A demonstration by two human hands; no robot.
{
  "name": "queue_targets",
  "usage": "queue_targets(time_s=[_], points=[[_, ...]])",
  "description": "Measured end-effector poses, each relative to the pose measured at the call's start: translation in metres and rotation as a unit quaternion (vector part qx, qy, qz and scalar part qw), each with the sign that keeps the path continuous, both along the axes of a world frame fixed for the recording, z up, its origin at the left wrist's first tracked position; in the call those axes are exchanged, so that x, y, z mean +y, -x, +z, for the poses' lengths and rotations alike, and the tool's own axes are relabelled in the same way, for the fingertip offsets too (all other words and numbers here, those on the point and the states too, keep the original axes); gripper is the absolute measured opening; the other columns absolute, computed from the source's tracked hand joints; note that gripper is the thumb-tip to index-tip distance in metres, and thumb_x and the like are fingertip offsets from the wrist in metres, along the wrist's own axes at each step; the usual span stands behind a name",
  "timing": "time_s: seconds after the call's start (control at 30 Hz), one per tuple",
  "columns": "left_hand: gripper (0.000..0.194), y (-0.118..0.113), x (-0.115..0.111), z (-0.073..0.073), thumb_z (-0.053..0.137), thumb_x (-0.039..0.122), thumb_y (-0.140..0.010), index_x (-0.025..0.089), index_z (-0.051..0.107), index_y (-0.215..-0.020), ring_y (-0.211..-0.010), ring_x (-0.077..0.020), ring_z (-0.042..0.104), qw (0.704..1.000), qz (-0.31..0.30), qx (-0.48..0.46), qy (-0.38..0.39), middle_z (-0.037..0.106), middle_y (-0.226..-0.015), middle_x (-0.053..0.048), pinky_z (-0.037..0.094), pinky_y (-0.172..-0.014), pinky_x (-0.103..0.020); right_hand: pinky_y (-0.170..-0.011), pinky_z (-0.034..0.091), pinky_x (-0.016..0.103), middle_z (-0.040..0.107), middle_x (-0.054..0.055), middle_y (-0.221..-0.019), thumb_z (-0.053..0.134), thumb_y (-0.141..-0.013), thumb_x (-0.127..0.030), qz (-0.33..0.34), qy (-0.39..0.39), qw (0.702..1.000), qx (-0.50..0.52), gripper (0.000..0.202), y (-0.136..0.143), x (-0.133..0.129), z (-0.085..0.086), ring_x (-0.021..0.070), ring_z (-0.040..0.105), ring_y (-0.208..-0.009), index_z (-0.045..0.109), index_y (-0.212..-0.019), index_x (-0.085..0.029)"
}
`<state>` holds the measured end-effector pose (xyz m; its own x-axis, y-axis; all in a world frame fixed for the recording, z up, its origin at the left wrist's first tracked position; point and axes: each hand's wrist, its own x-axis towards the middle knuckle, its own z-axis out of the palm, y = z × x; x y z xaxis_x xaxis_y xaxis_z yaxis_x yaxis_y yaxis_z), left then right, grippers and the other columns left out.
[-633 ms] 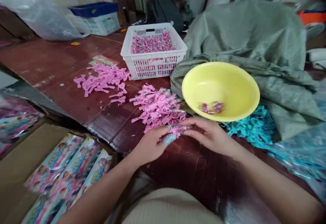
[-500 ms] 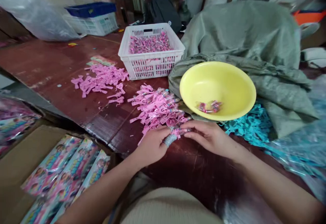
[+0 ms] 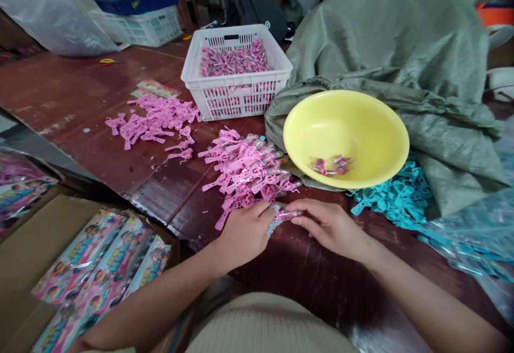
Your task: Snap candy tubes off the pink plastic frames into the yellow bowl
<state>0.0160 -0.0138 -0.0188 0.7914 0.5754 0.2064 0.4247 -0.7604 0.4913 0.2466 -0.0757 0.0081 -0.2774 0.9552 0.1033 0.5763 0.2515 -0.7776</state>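
Near the table's front edge, my left hand (image 3: 248, 232) is closed round one end of a small clear tube with pink in it (image 3: 288, 215); a grey wrap covers a finger. My right hand (image 3: 331, 227) pinches the tube's other end between thumb and fingers. Just beyond my left hand lies a pile of pink clip-like pieces with clear tubes (image 3: 249, 168). A yellow basin (image 3: 361, 128) stands behind my right hand with a few small wrapped pink items (image 3: 332, 165) at its bottom. A white crate (image 3: 236, 98) behind the pile is filled with similar items.
More pink pieces (image 3: 155, 120) lie at the left on the dark red table (image 3: 72, 96). Turquoise pieces (image 3: 401, 195) and a green-grey cloth (image 3: 385, 37) are at the right. An open cardboard box (image 3: 24, 240) holds printed packages at lower left. Small scissors (image 3: 107, 61) lie farther back.
The view has tilted slightly, so the crate and table things sit higher. My left hand has turned a little over the tube; both hands still hold it.
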Motion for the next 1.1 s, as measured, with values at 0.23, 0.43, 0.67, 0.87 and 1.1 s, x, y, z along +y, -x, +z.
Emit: queue_targets(time_s=[0.23, 0.43, 0.67, 0.87, 1.1], points=[[0.016, -0.004, 0.004, 0.004, 0.061, 0.009, -0.09, 0.017, 0.069, -0.102, -0.098, -0.0161, 0.066, 0.974, 0.046, -0.179, 0.131, 0.07, -0.109, -0.002, 0.051, -0.086, -0.028, -0.072, 0.056, 0.021, 0.072, 0.002, -0.09, 0.054, -0.099, -0.039, -0.069, 0.086, 0.994, 0.012, 0.024, 0.004, -0.006, 0.009, 0.0091, 0.068, -0.076, 0.066, -0.108, -0.019], [0.016, -0.006, 0.002, 0.0, 0.061, 0.011, -0.092, 0.018, 0.068, -0.104, -0.1, -0.016, 0.066, 0.977, 0.047, -0.173, 0.119, 0.069, -0.111, -0.002, 0.051, -0.085, -0.027, -0.059, 0.05, 0.02, 0.072, 0.005, -0.102, 0.063, -0.091, -0.049, -0.107, 0.158, 0.98, 0.058, 0.041, 0.001, -0.004, 0.011, 0.008, 0.062, -0.066, 0.063, -0.119, -0.02], [0.021, -0.004, 0.002, -0.008, 0.058, 0.008, -0.09, 0.02, 0.067, -0.105, -0.103, -0.0155, 0.066, 0.979, 0.04, -0.185, 0.077, 0.069, -0.115, -0.001, 0.049, -0.087, -0.026, -0.059, 0.045, 0.02, 0.068, 0.0, -0.073, 0.052, -0.097, -0.051, -0.097, 0.16, 0.982, -0.025, 0.039, 0.009, 0.004, 0.011, 0.0073, 0.058, -0.059, 0.067, -0.085, -0.018], [0.013, -0.003, 0.009, -0.016, 0.052, 0.019, -0.094, 0.016, 0.063, -0.098, -0.083, -0.0172, 0.059, 0.95, 0.111, -0.16, 0.243, 0.064, -0.088, -0.004, 0.046, -0.077, -0.029, -0.088, 0.05, 0.028, 0.072, 0.009, -0.113, 0.045, -0.101, -0.045, -0.166, 0.043, 0.966, -0.192, 0.041, -0.05, 0.068, 0.014, 0.0159, 0.067, -0.1, 0.068, -0.123, -0.02], [0.024, -0.014, 0.011, -0.026, 0.06, 0.032, -0.094, 0.015, 0.059, -0.111, -0.102, -0.0207, 0.062, 0.888, 0.097, -0.241, 0.379, 0.066, -0.107, -0.008, 0.048, -0.096, -0.036, -0.073, 0.054, 0.034, 0.065, 0.007, -0.064, 0.074, -0.081, -0.03, -0.146, 0.145, 0.929, -0.308, 0.025, -0.103, 0.138, -0.032, 0.0129, 0.062, -0.067, 0.066, -0.069, -0.01]])
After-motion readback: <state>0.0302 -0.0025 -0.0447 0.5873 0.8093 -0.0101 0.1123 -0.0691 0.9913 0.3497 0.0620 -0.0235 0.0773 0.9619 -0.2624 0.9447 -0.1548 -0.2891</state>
